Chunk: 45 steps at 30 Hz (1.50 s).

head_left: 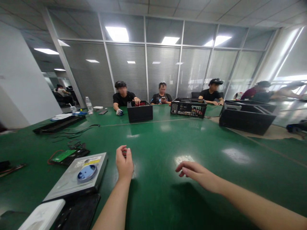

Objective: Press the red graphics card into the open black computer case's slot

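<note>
My left hand [124, 163] rests on the green table [153, 140], its fingers loosely curled, with a gap at the thumb and nothing visible inside. Nearest to it on the left lies a silver optical disc drive [64, 179] with a round blue-grey ring-shaped part [87, 173] on its top. My right hand [199, 174] hovers low over the table, fingers apart and slightly bent, holding nothing. Its shadow falls on the tabletop beneath.
A white device [43, 215] and a dark panel [78, 212] sit at the lower left. Beyond the drive are a green circuit board [63, 155] and cables. Black computer cases [140, 113], [188, 108], [247, 116] stand across the table, with several people behind them.
</note>
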Each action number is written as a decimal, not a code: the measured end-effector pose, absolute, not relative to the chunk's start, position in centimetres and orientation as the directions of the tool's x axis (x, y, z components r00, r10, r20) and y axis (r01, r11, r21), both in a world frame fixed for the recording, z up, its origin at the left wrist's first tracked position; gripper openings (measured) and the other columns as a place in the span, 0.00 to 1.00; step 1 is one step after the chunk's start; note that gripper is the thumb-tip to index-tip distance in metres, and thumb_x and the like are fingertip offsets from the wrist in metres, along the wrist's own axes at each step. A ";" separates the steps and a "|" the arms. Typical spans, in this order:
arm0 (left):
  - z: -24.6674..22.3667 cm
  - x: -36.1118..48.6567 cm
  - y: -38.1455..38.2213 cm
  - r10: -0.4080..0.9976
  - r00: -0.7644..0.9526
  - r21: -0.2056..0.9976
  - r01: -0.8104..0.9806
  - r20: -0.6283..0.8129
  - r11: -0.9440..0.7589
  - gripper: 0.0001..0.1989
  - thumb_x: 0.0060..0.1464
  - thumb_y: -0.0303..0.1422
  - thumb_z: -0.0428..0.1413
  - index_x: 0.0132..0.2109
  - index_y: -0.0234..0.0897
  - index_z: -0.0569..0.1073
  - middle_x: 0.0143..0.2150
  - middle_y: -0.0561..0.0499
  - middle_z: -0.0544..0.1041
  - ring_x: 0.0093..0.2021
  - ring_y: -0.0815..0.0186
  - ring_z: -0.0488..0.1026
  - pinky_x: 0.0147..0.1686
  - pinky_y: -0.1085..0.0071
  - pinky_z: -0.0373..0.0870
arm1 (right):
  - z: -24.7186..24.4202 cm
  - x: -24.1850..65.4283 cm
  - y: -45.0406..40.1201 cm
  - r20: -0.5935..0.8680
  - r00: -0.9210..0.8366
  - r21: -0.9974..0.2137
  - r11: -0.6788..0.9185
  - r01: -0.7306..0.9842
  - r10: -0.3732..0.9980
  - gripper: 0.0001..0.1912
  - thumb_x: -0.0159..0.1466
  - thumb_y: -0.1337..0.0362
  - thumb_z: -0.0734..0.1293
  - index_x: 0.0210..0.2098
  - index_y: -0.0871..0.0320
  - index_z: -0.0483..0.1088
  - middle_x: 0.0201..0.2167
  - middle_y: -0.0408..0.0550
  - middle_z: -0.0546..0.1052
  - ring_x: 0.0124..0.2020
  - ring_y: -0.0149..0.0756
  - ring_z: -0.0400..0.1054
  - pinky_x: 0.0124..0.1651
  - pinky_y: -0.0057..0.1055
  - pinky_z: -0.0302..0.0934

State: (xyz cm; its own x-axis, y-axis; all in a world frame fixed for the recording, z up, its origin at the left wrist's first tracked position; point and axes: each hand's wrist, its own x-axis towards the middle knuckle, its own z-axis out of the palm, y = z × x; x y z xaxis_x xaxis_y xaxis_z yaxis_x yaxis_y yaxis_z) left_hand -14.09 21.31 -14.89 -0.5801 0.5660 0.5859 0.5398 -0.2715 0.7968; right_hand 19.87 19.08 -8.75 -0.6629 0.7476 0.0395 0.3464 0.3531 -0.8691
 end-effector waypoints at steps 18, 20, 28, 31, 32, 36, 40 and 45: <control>-4.1 -6.8 1.9 0.931 -0.159 0.223 0.971 0.328 0.088 0.16 0.60 0.42 0.52 0.52 0.44 0.73 0.45 0.46 0.76 0.43 0.58 0.74 0.44 0.63 0.71 | -13.5 27.9 24.9 0.184 -0.379 -0.781 0.369 0.504 0.907 0.24 0.64 0.44 0.63 0.47 0.56 0.72 0.33 0.49 0.78 0.33 0.44 0.73 0.37 0.40 0.65; -7.1 -10.1 -0.1 0.877 -0.324 0.137 0.946 0.354 0.295 0.18 0.60 0.42 0.51 0.52 0.39 0.74 0.45 0.42 0.76 0.45 0.54 0.74 0.45 0.60 0.70 | -13.2 27.6 24.3 0.203 -0.407 -0.771 0.402 0.494 0.890 0.23 0.64 0.45 0.63 0.46 0.56 0.72 0.33 0.50 0.78 0.32 0.43 0.72 0.36 0.39 0.65; -13.4 -16.4 -1.7 0.784 -0.561 0.074 0.823 0.267 0.564 0.20 0.59 0.43 0.50 0.51 0.36 0.76 0.46 0.40 0.79 0.43 0.53 0.77 0.43 0.63 0.71 | -12.8 27.1 23.4 0.218 -0.472 -0.778 0.444 0.444 0.854 0.25 0.62 0.43 0.64 0.45 0.57 0.74 0.33 0.51 0.78 0.29 0.40 0.70 0.32 0.38 0.65; -13.4 -16.2 -1.2 0.787 -0.568 0.070 0.819 0.241 0.570 0.16 0.58 0.42 0.51 0.46 0.37 0.76 0.41 0.42 0.81 0.41 0.53 0.78 0.41 0.64 0.70 | -13.2 27.3 23.6 0.177 -0.454 -0.805 0.394 0.443 0.873 0.25 0.61 0.43 0.64 0.44 0.57 0.74 0.33 0.52 0.79 0.31 0.42 0.72 0.35 0.40 0.66; -13.3 -16.1 -1.1 0.786 -0.571 0.065 0.816 0.237 0.574 0.15 0.57 0.41 0.51 0.45 0.38 0.76 0.40 0.42 0.81 0.40 0.53 0.78 0.40 0.64 0.70 | -13.3 27.3 23.7 0.163 -0.453 -0.810 0.381 0.445 0.876 0.25 0.61 0.43 0.64 0.43 0.57 0.75 0.33 0.52 0.79 0.32 0.43 0.73 0.37 0.41 0.66; -13.4 -16.0 -0.8 0.786 -0.571 0.071 0.817 0.235 0.573 0.14 0.58 0.40 0.50 0.43 0.39 0.76 0.38 0.43 0.80 0.39 0.53 0.78 0.38 0.64 0.69 | -13.5 27.3 23.8 0.108 -0.459 -0.810 0.346 0.474 0.882 0.25 0.61 0.43 0.64 0.44 0.57 0.74 0.34 0.52 0.79 0.34 0.45 0.74 0.39 0.42 0.66; -13.6 -15.9 -1.3 0.796 -0.550 0.120 0.834 0.252 0.538 0.15 0.59 0.38 0.49 0.46 0.36 0.76 0.43 0.41 0.80 0.42 0.53 0.78 0.43 0.62 0.70 | -13.5 27.3 23.9 0.076 -0.458 -0.809 0.323 0.491 0.886 0.26 0.61 0.42 0.64 0.44 0.57 0.74 0.34 0.52 0.80 0.34 0.46 0.74 0.38 0.42 0.65; -13.9 -15.5 -1.6 0.785 -0.547 0.103 0.834 0.291 0.543 0.18 0.59 0.38 0.49 0.50 0.34 0.75 0.47 0.39 0.80 0.44 0.52 0.77 0.46 0.61 0.70 | -13.2 27.3 23.9 0.072 -0.472 -0.780 0.344 0.522 0.879 0.26 0.62 0.41 0.61 0.43 0.57 0.75 0.31 0.55 0.80 0.32 0.47 0.73 0.35 0.41 0.63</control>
State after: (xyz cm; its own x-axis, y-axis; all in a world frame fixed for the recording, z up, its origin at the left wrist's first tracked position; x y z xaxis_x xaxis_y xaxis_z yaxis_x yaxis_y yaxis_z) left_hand -15.50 -1.64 -13.93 -0.5470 0.7850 0.2909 0.8336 0.5427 0.1031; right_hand 27.26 23.86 -13.22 -0.4722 0.8786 0.0715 0.5225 0.3443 -0.7800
